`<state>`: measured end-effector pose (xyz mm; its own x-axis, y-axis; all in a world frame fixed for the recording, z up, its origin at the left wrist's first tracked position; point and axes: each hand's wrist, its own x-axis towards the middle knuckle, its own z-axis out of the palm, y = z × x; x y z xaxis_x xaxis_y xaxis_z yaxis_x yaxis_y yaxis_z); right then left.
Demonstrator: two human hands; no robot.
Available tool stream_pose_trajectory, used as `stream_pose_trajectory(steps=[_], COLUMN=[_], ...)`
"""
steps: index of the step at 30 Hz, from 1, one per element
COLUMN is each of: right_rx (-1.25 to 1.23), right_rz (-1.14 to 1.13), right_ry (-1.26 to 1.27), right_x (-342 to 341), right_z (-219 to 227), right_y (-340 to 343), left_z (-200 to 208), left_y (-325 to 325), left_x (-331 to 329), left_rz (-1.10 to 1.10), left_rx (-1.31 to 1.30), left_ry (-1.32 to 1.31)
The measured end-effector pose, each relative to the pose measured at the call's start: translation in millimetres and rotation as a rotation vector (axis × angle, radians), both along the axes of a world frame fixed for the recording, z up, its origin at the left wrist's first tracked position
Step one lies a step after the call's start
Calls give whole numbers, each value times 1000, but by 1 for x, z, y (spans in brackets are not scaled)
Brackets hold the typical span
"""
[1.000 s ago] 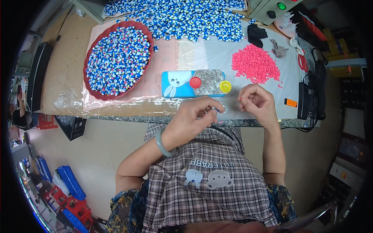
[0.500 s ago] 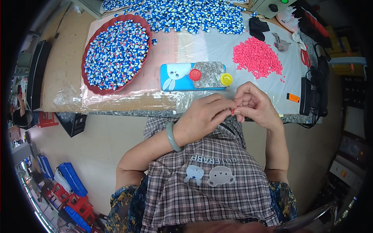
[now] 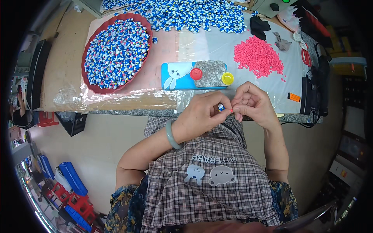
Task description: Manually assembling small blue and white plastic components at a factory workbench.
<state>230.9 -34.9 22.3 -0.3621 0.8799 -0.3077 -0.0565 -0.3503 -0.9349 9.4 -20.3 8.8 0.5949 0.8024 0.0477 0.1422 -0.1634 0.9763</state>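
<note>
Pinch on both sides, just right of frame centre, at the front edge of the desk (image 3: 64, 73). Left hand (image 3: 200, 114): thumb and index closed around a blue-and-white piece (image 3: 221, 107), which shows in the gap behind the tips. Right hand (image 3: 256, 106): thumb and index together on a tiny red bit (image 3: 232, 110), right by the left fingertips. Can't tell if the left tips touch the bit too; fingers hide it.

Doing it well, my read: firm grip on the piece, since something that small could roll. Light pressure on the red bit; looks easy to flick loose. Rest tips against tips for steadiness, and leave the contact spot uncovered so it can be seen. Working higher in frame, fully over the desk, would be safer: at the edge a dropped part probably lands on the apron (image 3: 210, 206) or floor (image 3: 101, 151).

Around: pink pile (image 3: 258, 57) upper right, loaded red tray (image 3: 150, 33) upper left, blue-and-white heap (image 3: 198, 15) top centre. Blue box (image 3: 167, 79) above the hands carries a stone slab (image 3: 210, 73), red cap (image 3: 196, 73) and yellow cap (image 3: 227, 79) at its ends.
</note>
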Motion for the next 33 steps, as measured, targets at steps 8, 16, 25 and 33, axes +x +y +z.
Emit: stream_pose_trajectory(steps=[8,16,25,33], right_rx=[135,679,993,958], right_rz=[-38,-95,-174,-181], right_ry=[-95,-438,-636,-603], right_x=[-6,-21,-29,-27], right_z=[5,7,5,0], right_y=[-11,-18,-18,-16], left_z=[-17,-14,-20,-20], left_y=[-2,0,1,0], left_x=[0,-1,-1,0], left_rz=[-41,-41,-73,-65], left_rx=[-572,-746,-876,-853], left_ry=[-258,-457,-599,-614])
